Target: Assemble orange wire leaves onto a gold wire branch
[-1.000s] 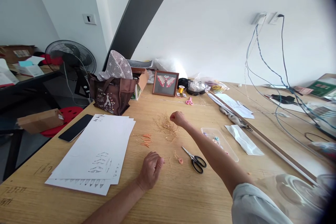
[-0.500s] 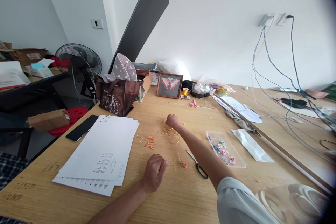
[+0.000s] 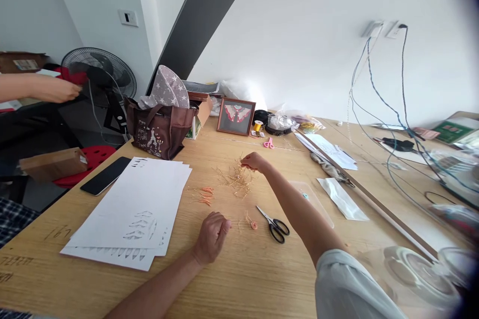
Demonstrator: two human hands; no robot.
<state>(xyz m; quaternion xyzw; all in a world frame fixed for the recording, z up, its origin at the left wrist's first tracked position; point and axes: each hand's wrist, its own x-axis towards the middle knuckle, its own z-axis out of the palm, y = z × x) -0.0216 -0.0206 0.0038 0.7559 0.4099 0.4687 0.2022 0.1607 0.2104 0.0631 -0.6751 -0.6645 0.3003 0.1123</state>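
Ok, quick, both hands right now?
Left hand: loosely closed, resting on the table; contents hidden.
Right hand: fingers pinched together at the gold wires; grip unclear.

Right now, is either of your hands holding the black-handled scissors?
No, the scissors lie on the table, apart from both the left hand and the right hand.

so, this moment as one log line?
right hand: at tangled gold wire | left hand: curled on wooden table | black-handled metal scissors: untouched
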